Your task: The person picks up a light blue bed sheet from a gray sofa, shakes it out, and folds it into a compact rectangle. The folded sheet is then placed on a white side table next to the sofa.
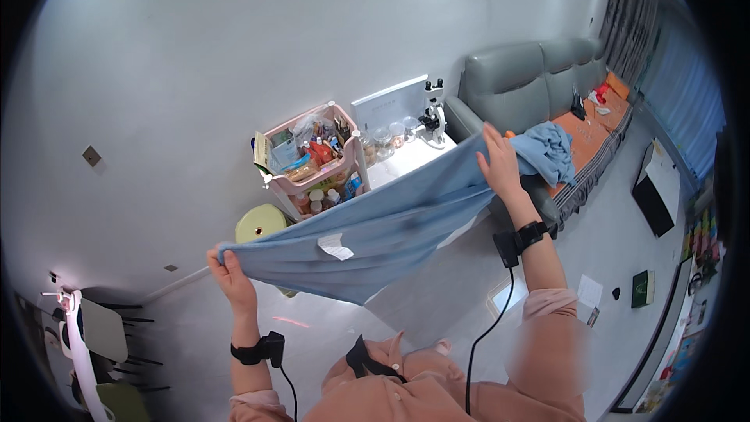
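A light blue cloth (387,246) hangs stretched on a slant in front of me, creased, with a small white label (336,247) on its face. My left hand (232,278) grips its lower left corner, thumb on top and fingers curled behind. Higher up on the right, my right hand (501,164) holds the opposite end, its fingers fairly straight and partly behind the fabric. The lower edge droops to a point above the floor. Both wrists wear black straps with small boxes and cables.
Behind the cloth stand a pink storage cart (281,179) full of packets and bottles, a yellow-green stool (261,223), and a white tabletop (404,164) with jars and a microscope (433,117). A grey sofa (507,76) at right bears another bundle of blue fabric (545,149).
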Action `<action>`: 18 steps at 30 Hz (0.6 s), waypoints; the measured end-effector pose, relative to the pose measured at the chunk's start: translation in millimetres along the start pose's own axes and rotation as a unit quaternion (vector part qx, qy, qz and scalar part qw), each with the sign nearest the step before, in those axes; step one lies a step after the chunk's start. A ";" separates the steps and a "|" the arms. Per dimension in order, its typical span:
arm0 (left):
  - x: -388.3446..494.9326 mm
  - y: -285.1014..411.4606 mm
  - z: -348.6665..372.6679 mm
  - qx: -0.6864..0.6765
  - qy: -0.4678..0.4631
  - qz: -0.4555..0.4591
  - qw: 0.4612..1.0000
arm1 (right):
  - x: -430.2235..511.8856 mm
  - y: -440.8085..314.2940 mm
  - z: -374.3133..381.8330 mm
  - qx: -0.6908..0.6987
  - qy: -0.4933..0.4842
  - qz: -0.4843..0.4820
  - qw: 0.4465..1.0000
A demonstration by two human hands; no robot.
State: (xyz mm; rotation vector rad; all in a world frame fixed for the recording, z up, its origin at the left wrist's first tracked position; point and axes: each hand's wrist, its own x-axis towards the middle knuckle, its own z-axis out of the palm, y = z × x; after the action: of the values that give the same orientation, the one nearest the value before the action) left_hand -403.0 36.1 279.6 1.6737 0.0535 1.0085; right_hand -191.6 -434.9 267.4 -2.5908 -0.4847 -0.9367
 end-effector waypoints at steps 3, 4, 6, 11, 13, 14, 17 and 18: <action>0.1 8.0 -0.2 0.021 0.015 0.005 1.000 | 9.4 3.2 17.7 0.193 -0.009 -0.004 0.981; -1.3 11.3 -2.0 0.033 0.018 0.015 0.999 | -5.0 1.8 29.0 0.227 -0.037 -0.006 0.973; -8.2 16.8 -5.2 0.054 0.012 0.026 0.998 | -45.3 3.8 49.2 0.277 -0.051 0.028 0.959; -32.6 24.4 -12.8 0.125 0.050 0.007 0.991 | -147.6 33.9 67.8 0.233 -0.152 0.133 0.951; -40.0 25.0 -12.2 0.158 0.077 -0.011 0.984 | -169.0 45.9 75.5 0.183 -0.128 0.102 0.969; -42.9 25.8 -11.9 0.162 0.083 -0.017 0.983 | -168.7 54.7 80.3 0.145 -0.073 0.085 0.983; -49.2 29.5 -10.3 0.168 0.097 -0.024 0.981 | -143.1 93.0 83.2 0.120 -0.040 0.111 0.986; -50.2 30.9 -9.6 0.173 0.096 -0.025 0.980 | -132.3 102.8 82.2 0.132 -0.074 0.100 0.983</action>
State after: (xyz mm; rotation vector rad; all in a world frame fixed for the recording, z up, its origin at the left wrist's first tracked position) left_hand -454.7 6.3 275.6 1.8706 0.4181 1.1680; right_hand -199.0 -517.0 99.9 -2.4199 -0.3516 -0.5744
